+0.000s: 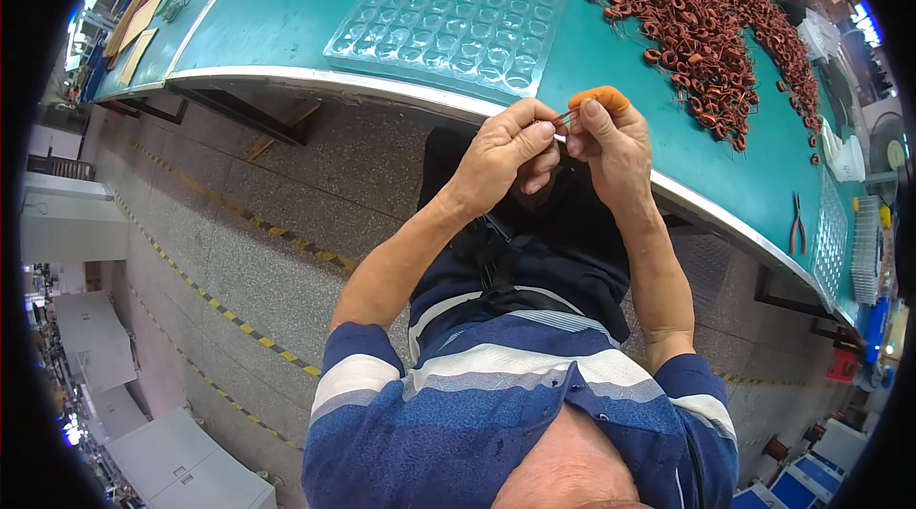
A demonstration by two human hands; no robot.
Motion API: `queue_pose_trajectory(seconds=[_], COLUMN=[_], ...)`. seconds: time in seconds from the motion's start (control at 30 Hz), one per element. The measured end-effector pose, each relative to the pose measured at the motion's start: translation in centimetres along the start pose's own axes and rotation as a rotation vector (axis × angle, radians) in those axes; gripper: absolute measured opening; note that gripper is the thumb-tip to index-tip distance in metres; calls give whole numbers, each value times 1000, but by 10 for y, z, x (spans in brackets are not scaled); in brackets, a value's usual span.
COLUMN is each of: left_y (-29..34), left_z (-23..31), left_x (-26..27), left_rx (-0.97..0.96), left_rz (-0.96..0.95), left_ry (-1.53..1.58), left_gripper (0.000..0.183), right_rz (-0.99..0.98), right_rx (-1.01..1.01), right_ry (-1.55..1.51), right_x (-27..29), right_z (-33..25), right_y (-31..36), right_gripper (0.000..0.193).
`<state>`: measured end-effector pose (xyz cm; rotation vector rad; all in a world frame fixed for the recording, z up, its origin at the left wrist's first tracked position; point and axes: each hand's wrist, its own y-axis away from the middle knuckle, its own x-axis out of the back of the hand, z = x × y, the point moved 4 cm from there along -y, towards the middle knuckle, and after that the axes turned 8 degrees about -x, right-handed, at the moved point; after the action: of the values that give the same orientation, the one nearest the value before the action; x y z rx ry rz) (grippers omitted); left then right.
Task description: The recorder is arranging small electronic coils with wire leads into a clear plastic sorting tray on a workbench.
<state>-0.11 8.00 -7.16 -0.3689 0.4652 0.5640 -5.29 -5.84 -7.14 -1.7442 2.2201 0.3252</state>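
While both hands meet just off the near edge of the teal-topped workbench (286, 3), the right hand (611, 151) pinches a small orange-taped copper wire coil (599, 97) at thumb and forefinger. The left hand (506, 151) grips its thin lead wire. Best kept taut (no kinks), pulled straight. A clear plastic blister tray (448, 22) and a heap of reddish-brown wound coils (706, 32) lie beyond.

Factory assembly workshop: long teal worktop (286, 13); heap of copper coils (706, 32) at one o'clock; clear blister tray (448, 18); hazard-striped floor (219, 309); pliers (796, 223).
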Motion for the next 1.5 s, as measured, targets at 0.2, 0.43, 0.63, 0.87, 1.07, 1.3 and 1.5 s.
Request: queue_pose_trajectory(seconds=[0.2, 0.43, 0.63, 0.87, 1.07, 1.3, 1.5], left_y=[2, -3, -3, -5, -2, -1, 4], left_z=[-3, 7, 25, 48, 67, 50, 26], left_x=[15, 12, 9, 12, 6, 13, 6], left_rx=[-55, -154, -388, -279, -174, -169, -274], left_rz=[117, 50, 20, -317, -496, -188, -72], left_ry=[-224, -772, -1022, -1226, -1249, -1163, -366], left_gripper=[20, 21, 23, 32, 34, 34, 27], right_rz=[292, 238, 114, -3, -55, 280, 303], right_rx=[130, 61, -154, -256, -269, 70, 204], right_ry=[239, 477, 164, 67, 122, 603, 459], right_x=[-9, -18, -9, -13, -19, -34, -32], right_z=[-10, -12, -6, -1, -4, -21, -31], right_y=[4, 11, 5, 3, 7, 21, 24], right_gripper=[29, 22, 24, 23, 23, 20, 16])
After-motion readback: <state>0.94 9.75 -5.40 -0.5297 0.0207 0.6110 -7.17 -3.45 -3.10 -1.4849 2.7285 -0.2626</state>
